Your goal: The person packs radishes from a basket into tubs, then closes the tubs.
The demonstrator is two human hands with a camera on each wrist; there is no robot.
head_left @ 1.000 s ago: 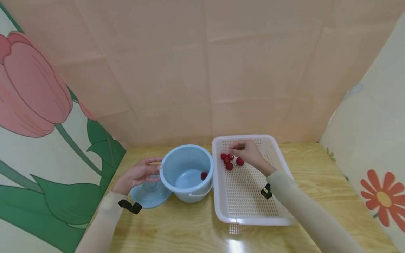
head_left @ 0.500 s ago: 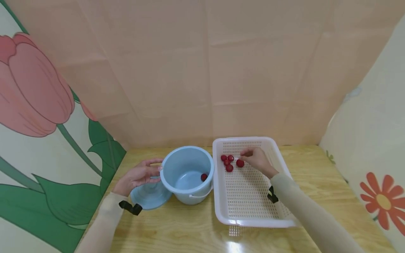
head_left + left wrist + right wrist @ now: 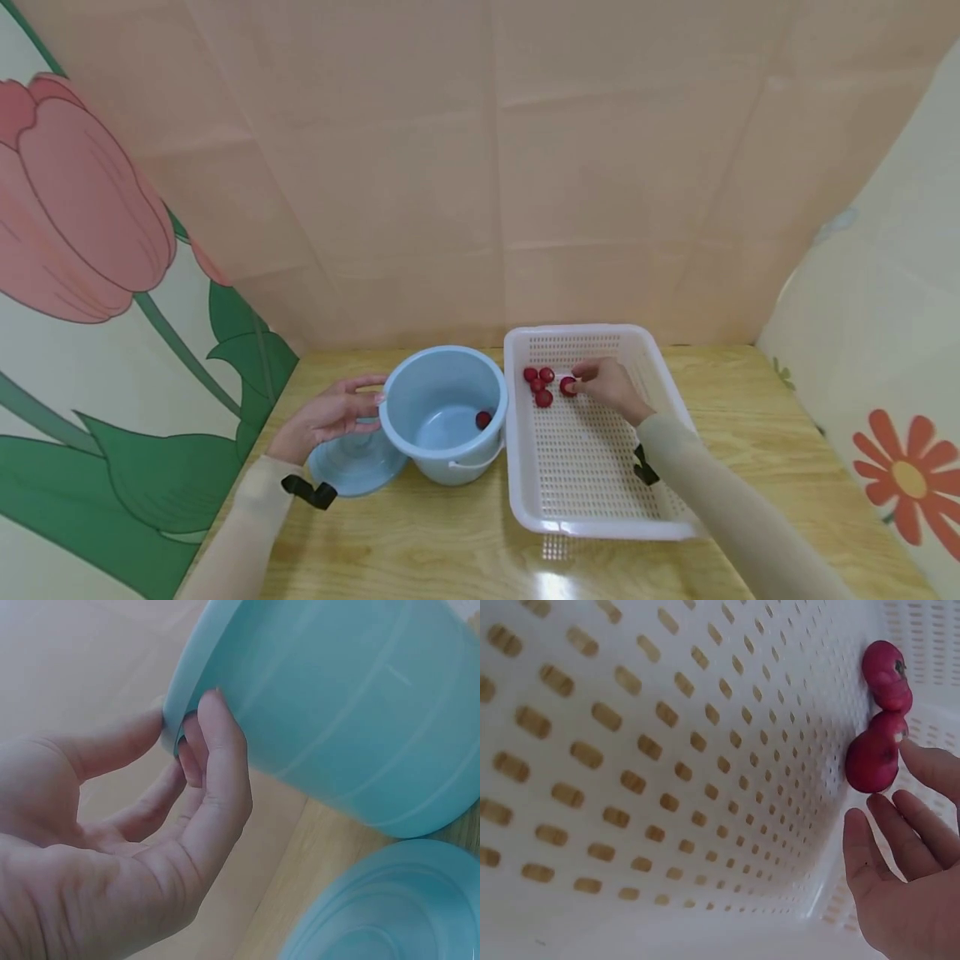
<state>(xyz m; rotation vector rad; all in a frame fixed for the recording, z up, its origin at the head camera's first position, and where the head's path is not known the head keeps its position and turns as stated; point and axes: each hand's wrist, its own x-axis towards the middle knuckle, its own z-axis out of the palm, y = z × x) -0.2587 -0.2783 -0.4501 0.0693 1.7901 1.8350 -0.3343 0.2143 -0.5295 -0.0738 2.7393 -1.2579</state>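
Note:
My left hand grips the rim of a light blue bucket at its left side. In the left wrist view, the thumb and fingers lie on either side of that rim. One dark red radish lies inside the bucket. My right hand reaches into a white perforated basket, thumb and fingertips at a round red radish. The right wrist view shows fingertips close around a radish, thumb at its pale tip. Several more radishes lie clustered to its left.
A round blue lid lies on the wooden table, left of the bucket and partly under my left hand. The bucket's white handle hangs down in front. A peach-coloured covering rises behind the table, with patterned walls at both sides.
My right hand has moved from above the radish cluster rightward, then down to the separate radish, and its thumb now overlaps it. My left hand stays at the bucket rim.

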